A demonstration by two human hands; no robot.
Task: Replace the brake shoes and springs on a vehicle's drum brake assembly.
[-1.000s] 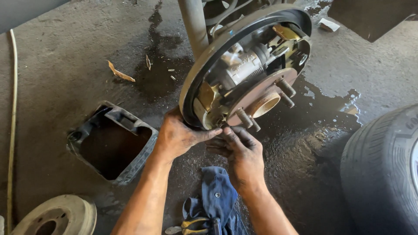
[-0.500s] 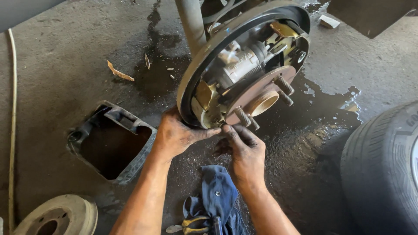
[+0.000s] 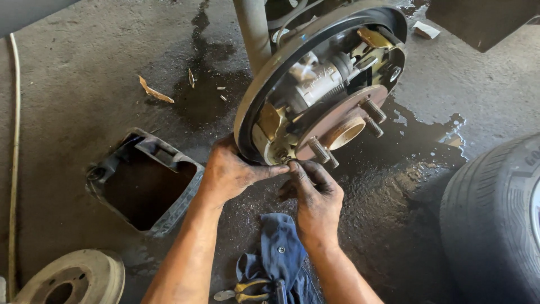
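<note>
An exposed drum brake assembly (image 3: 323, 95) hangs on its round backing plate, with a rusty hub flange (image 3: 343, 115) and wheel studs sticking out. My left hand (image 3: 230, 171) grips the plate's lower rim, thumb reaching to the bottom of the brake shoes. My right hand (image 3: 315, 194) is just below, fingertips pinched on a small part at the bottom of the assembly. Both hands are greasy. What the fingers pinch is too small to name.
A dark plastic tray (image 3: 146, 183) lies on the concrete at left. A removed brake drum (image 3: 73, 278) sits at the bottom left. A blue rag (image 3: 278, 253) and yellow-handled pliers (image 3: 247, 290) lie between my forearms. A tyre (image 3: 495, 219) stands right. Wet stains surround the hub.
The view has shifted slightly, so the brake sits a little more to the left. My hands stay at the bottom of the assembly, right fingers working closer to the shoes.
</note>
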